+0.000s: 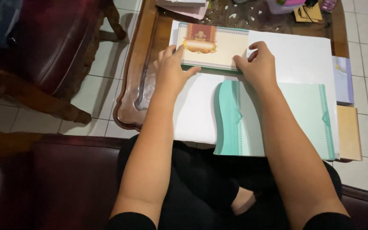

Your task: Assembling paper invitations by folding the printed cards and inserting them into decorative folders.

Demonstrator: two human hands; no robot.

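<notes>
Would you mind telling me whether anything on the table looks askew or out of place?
The green card stack overhangs the table's near edge, above the lap. Otherwise nothing stands out: both hands, left and right, rest on the cream card, which lies flat.

Your card (213, 46) is cream with a dark red panel, gold ornament and green edging. The stack of sheets (252, 121) below it is mint green with darker teal scalloped borders. Both lie on a white board (303, 59) over your brown desk (135, 85).
</notes>
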